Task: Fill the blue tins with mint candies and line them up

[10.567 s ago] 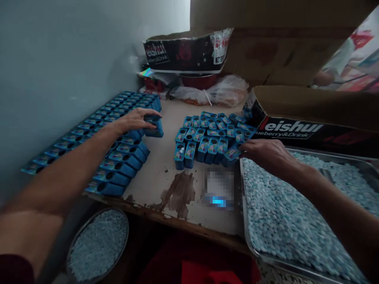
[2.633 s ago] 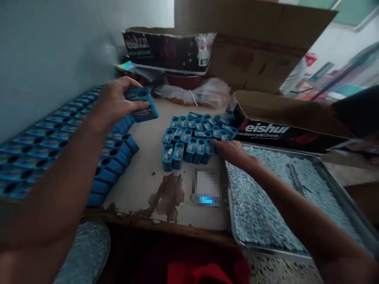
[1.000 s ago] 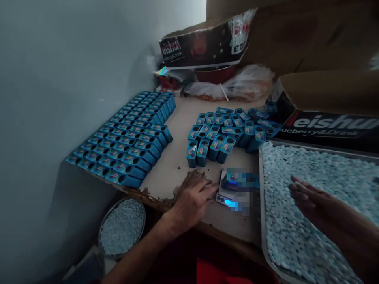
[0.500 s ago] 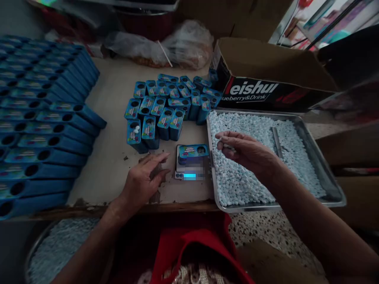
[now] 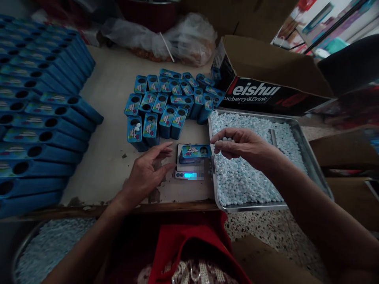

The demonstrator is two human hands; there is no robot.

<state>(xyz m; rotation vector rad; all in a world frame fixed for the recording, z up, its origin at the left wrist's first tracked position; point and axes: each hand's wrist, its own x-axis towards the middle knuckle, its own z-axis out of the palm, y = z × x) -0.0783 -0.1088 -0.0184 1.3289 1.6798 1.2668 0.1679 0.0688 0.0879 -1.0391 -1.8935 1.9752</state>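
Observation:
A blue candy box (image 5: 191, 152) with a round hole in its top stands on a small digital scale (image 5: 181, 169) whose display glows blue. Pale candies show inside the hole. My left hand (image 5: 149, 167) is just left of the scale, thumb and fingers apart, holding nothing. To the right of the box, my right hand (image 5: 237, 142) is curled around several small pale candies (image 5: 227, 139), above the near-left part of a metal tray. That metal tray (image 5: 218, 203) is filled with white and light-blue candies (image 5: 251, 185).
Several blue boxes (image 5: 161, 103) stand behind the scale, one with candies on top. Rows of more blue boxes (image 5: 44, 136) fill the left. A black open carton (image 5: 257, 92) stands behind the tray, a flat metal strip (image 5: 272, 138) lies in it. Plastic bags (image 5: 192, 39) lie at the back.
My left hand has moved right, closer to the scale. My right hand has moved slightly left toward the box and turned, so the candies in it show. The view has shifted a little.

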